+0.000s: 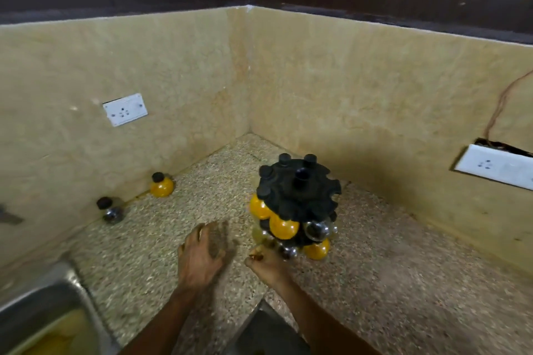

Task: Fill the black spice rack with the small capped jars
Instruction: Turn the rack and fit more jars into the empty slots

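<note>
1. Forearms, two, bare, enter from 6 o'clock over the speckled tabletop (389, 268).
2. Left hand (202, 256): at centre frame, palm down, fingers spread and blurred; its grip is open and holds nothing.
3. Right hand (266, 264): just right of the left hand, at 7 o'clock of the rack's foot. Fingers curl toward the lowest jars; whether this grip is closed on one cannot be told.
4. Black spice rack (300, 190): upright carousel at 1 o'clock of the hands, near the wall corner. Notched top disc carries several black caps on its far and left rim; notches on the right rim look vacant. Lower tiers hold round jars, some orange, some clear.
5. Orange jar (161, 186): loose, black cap, upright against the left wall at 10 o'clock of the left hand, well apart from the rack.
6. Clear jar (111, 210): loose, black cap, tilted, against the same wall at 9 o'clock of the orange one.
7. Handling judgement: jars appear light, rigid, smooth and round-bellied, so slippery and likely breakable; best taken by the narrow neck under the cap, then slid sideways into a notch.
8. Sink (37, 305): steel, at 8 o'clock, edge of frame.
</note>
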